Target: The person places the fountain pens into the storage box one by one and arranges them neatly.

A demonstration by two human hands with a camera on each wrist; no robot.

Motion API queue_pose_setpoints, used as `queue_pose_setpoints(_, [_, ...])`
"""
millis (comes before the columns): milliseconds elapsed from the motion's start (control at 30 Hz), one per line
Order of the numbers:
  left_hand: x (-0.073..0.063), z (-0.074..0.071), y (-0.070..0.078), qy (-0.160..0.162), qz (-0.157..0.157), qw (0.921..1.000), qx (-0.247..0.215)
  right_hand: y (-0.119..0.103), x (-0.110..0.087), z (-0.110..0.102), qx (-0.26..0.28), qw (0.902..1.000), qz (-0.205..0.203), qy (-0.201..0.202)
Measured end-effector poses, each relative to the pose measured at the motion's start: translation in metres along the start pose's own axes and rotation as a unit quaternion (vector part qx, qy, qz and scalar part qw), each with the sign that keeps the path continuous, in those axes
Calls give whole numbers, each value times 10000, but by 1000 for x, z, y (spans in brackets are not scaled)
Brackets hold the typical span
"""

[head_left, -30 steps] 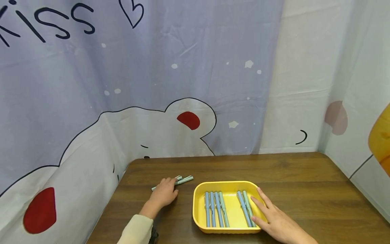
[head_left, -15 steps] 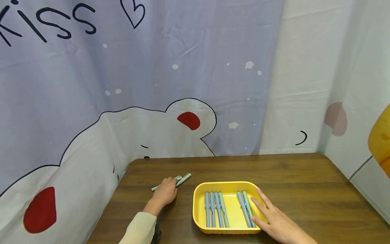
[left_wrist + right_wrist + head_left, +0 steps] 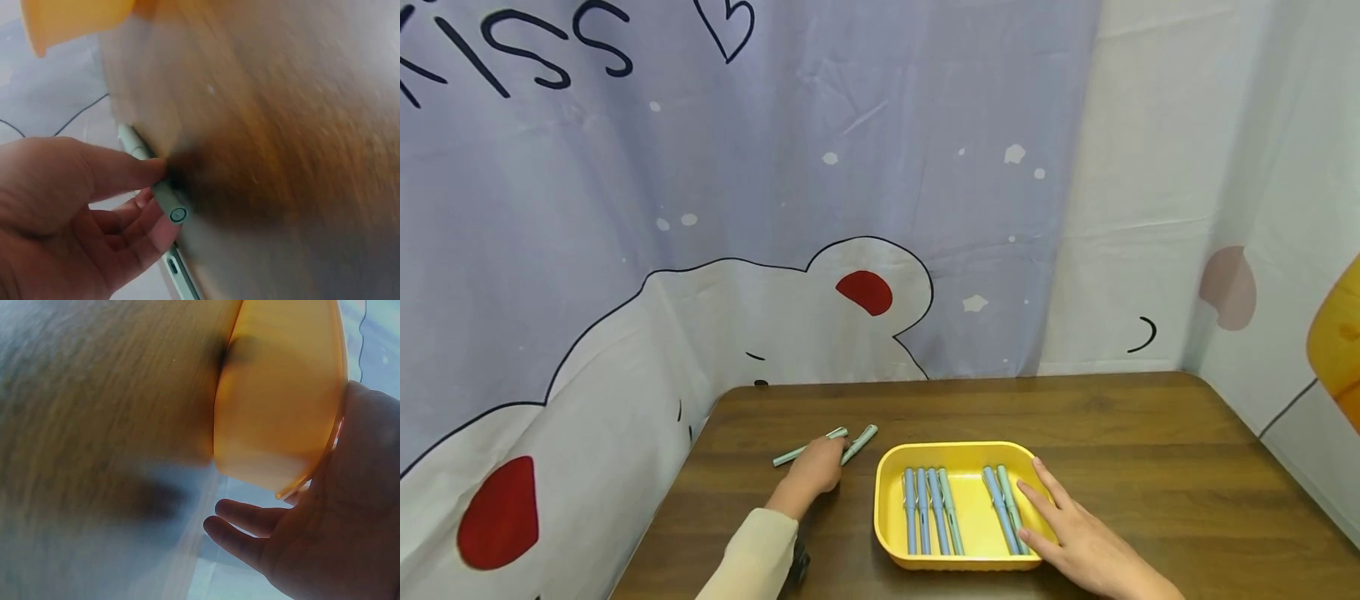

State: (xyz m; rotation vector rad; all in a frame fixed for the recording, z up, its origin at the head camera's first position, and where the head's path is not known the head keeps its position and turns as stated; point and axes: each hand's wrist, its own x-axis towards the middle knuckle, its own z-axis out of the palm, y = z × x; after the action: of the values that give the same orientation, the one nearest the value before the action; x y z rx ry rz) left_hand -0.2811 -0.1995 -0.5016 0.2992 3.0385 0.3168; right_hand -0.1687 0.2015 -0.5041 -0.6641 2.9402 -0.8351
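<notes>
Thumb and fingers of my left hand (image 3: 816, 471) pinch a light green capped pen (image 3: 167, 201), which angles away from the hand at the table's left side in the head view. Just beside it, partly behind the hand, lies a second green pen (image 3: 788, 457). A yellow tray (image 3: 955, 447) holds two groups of pens: on its left, several blue pens (image 3: 922, 512) with one green pen (image 3: 951, 512); on its right, a blue pen (image 3: 1001, 510) beside a green one (image 3: 1011, 500). My right hand (image 3: 1086, 537) rests at the tray's right rim, fingers spread and extended.
The brown wooden table (image 3: 1112, 433) carries the tray near its front middle. A printed curtain (image 3: 977, 192) hangs behind the table's back edge and along the sides. In the left wrist view, the tray's yellow wall (image 3: 81, 25) shows at the top.
My left hand has shifted slightly right, and the pen in it has swung to a steeper angle, apart from the other green pen. The right hand and tray have stayed put.
</notes>
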Motion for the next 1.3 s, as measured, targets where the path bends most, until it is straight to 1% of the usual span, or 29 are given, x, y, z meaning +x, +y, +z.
queue_pose_setpoints(67, [0, -3, 1, -167, 11, 9998, -86, 0, 0, 0, -6, 10000, 6, 3])
queue_pose_setpoints(100, [0, -4, 1, -286, -30, 9993, -255, 0, 1, 0, -13, 10000, 6, 22])
queue_pose_setpoints(167, [-2, -7, 1, -485, -104, 9958, -771, 0, 1, 0, -25, 10000, -6, 45])
queue_pose_setpoints(200, [-4, -9, 0, -555, -131, 9923, -1103, 0, 1, 0, -33, 10000, -13, 51])
queue_pose_setpoints(233, [-6, -10, -1, -631, -187, 9859, -1540, 0, 1, 0, -41, 10000, -18, 57])
queue_pose_setpoints(267, [-8, -11, -2, -687, -252, 9773, -1990, 0, 1, 0, -38, 10000, -20, 57])
queue_pose_setpoints(333, [-11, -12, -5, -759, -373, 9551, -2839, 0, 1, 0, -36, 10000, -22, 31])
queue_pose_setpoints(367, [-13, -13, -6, -770, -385, 9438, -3191, 0, 1, 0, -26, 10000, -18, 11])
queue_pose_setpoints(433, [-16, -14, -9, -807, -414, 9184, -3852, 0, 0, 0, -13, 10000, -26, -10])
queue_pose_setpoints(533, [-21, -16, -11, -847, -357, 8865, -4536, -1, 0, -1, 1, 10000, -38, 10])
queue_pose_setpoints(600, [-24, -18, -9, -850, -316, 8672, -4896, -1, 0, -2, -2, 10000, -56, 53])
queue_pose_setpoints(633, [-26, -19, -8, -839, -297, 8586, -5049, -2, -1, -2, -4, 10000, -58, 78])
queue_pose_setpoints(700, [-29, -21, -3, -797, -250, 8439, -5299, -2, -1, -2, 12, 9999, -63, 104])
queue_pose_setpoints(833, [-34, -25, 10, -735, -106, 8214, -5655, -3, 0, -2, 11, 9999, -64, 126])
queue_pose_setpoints(967, [-39, -28, 26, -827, 48, 7988, -5959, -2, 1, -1, -43, 9998, -74, 201])
queue_pose_setpoints(1067, [-43, -29, 40, -965, 159, 7857, -6109, -2, 0, 0, -81, 9996, -83, 268])
queue_pose_setpoints(1200, [-47, -28, 59, -1125, 289, 7747, -6216, -2, 0, 1, -88, 9995, -82, 304])
queue_pose_setpoints(1300, [-48, -24, 72, -1207, 349, 7659, -6306, -2, 0, 1, -29, 9996, -60, 260])
